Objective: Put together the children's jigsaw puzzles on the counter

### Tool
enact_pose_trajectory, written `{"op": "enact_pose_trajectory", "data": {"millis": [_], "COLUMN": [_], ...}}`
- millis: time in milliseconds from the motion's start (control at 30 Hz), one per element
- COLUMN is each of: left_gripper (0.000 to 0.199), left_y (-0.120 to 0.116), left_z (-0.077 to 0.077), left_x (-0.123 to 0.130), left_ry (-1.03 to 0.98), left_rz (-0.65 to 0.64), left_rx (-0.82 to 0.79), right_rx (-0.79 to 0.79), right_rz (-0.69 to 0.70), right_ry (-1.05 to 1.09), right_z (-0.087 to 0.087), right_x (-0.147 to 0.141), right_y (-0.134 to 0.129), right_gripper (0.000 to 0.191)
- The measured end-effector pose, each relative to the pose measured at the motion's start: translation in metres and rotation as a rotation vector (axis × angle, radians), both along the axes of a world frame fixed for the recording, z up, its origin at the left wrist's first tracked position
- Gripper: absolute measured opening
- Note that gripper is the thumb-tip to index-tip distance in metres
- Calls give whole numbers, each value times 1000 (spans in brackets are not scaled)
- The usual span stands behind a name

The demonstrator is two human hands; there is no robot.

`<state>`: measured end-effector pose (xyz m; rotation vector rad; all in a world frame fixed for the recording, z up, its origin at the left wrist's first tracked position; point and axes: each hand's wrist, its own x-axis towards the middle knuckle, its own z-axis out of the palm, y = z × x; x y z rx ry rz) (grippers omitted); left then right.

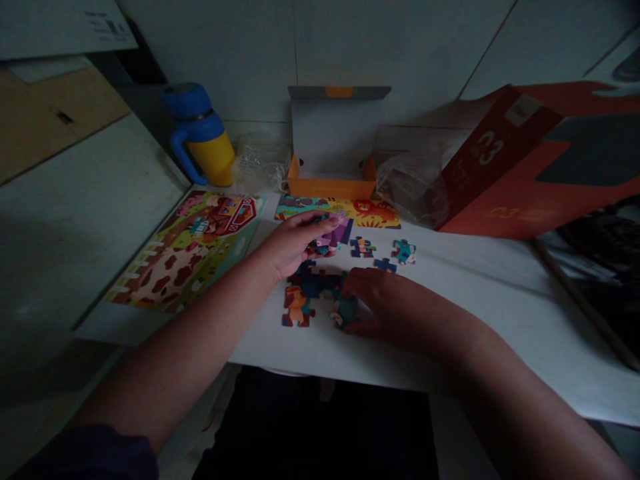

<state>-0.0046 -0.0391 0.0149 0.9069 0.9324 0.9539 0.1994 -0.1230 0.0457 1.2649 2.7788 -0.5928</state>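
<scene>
My left hand (295, 243) is closed around several jigsaw puzzle pieces (334, 233), purple ones showing at the fingertips. Just below it, joined dark blue pieces (316, 283) lie on the white table, with an orange dog piece (297, 308) at their lower left. My right hand (377, 300) rests low over the right end of this group. Its thumb and fingers are around a teal puzzle piece (346, 311), partly hidden by the hand. Loose to the right are a multicoloured piece (362, 247), a blue piece (385, 265) and a teal animal piece (404, 252).
A farm picture sheet (185, 257) lies left, a jungle-animal strip (345, 209) behind the hands. At the back stand a blue-yellow mug (213, 150), an open orange-edged box (333, 187) and clear plastic wrap (413, 187). A large orange box (505, 187) leans at right.
</scene>
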Motion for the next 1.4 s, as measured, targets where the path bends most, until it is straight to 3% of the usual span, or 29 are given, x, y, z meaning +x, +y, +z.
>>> {"op": "enact_pose_trajectory", "data": {"millis": [200, 500, 600, 700, 800, 900, 1167, 1400], "left_gripper": [42, 41, 39, 37, 35, 34, 37, 33], "left_y": [4, 5, 6, 7, 6, 5, 5, 5], "left_z": [0, 0, 0, 1, 2, 3, 3, 3], "left_x": [-1, -2, -4, -5, -5, -3, -3, -4], "left_ry": [-58, -78, -94, -116, -115, -98, -90, -90], "left_rz": [126, 125, 133, 137, 142, 150, 173, 163], "left_rx": [39, 31, 41, 46, 42, 42, 44, 50], "right_rx": [46, 150, 265, 376, 265, 188, 153, 201], "right_rz": [-44, -51, -248, -426, -458, -471, -503, -525], "right_ry": [69, 99, 69, -40, -169, -184, -161, -144], "right_z": [-10, -11, -9, -15, -25, -32, -30, -33], "right_x": [-1, 7, 31, 68, 103, 119, 119, 123], "right_y": [3, 14, 29, 45, 56, 62, 65, 62], "right_gripper": [32, 28, 20, 25, 27, 25, 23, 37]}}
